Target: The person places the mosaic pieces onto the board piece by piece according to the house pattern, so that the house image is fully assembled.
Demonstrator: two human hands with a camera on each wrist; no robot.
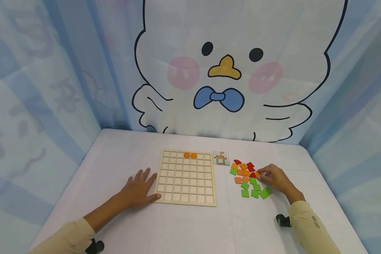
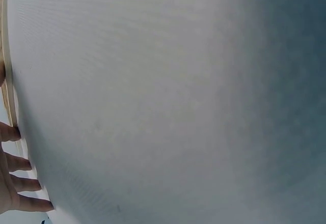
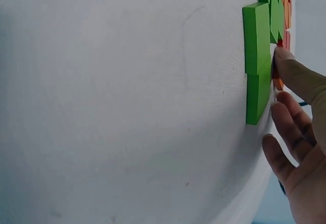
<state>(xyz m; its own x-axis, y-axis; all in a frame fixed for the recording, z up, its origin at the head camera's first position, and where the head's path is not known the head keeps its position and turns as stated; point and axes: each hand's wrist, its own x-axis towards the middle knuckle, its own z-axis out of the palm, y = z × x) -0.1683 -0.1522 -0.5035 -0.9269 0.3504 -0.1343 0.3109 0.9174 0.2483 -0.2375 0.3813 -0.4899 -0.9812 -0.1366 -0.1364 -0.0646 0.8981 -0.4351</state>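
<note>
My left hand [image 1: 137,190] lies with fingers spread at the left edge of a wooden grid board [image 1: 185,200], its thumb over the lower left corner. Two orange discs [image 1: 193,155] sit side by side in the board's top row. Right of the board, my right hand [image 1: 274,179] pinches an orange piece [image 1: 258,174] between thumb and fingertips, at the right side of a loose group of tiles. In the right wrist view the fingers partly hide that orange piece [image 3: 277,81], and green tiles [image 3: 257,40] lie beside the thumb.
A small pattern card [image 1: 221,158] lies by the board's upper right corner. Red tiles [image 1: 250,164], orange tiles [image 1: 238,180] and several green tiles [image 1: 245,193] are scattered to its right. Printed curtains [image 1: 222,120] stand around the white table [image 1: 190,229].
</note>
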